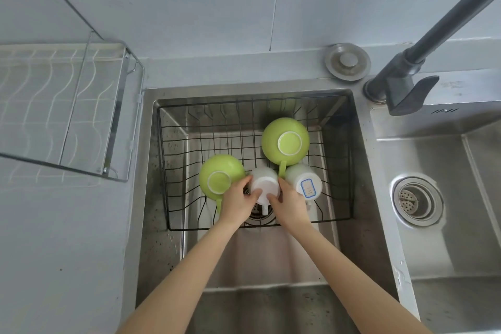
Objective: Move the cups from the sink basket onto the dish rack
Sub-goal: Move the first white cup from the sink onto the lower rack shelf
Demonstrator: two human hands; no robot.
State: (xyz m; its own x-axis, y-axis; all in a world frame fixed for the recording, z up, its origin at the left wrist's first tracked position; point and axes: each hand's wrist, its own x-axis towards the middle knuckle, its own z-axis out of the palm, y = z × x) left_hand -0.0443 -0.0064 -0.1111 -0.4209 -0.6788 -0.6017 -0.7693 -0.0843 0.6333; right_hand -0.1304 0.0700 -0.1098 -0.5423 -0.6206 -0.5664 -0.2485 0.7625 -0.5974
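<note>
Now both hands (pixel 264 202) clasp the white cup (pixel 264 187), wedged between neighbouring cups.

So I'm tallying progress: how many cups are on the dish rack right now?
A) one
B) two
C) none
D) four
C: the dish rack holds nothing, and both green cups and both white cups sit upside down in the sink basket.
</note>
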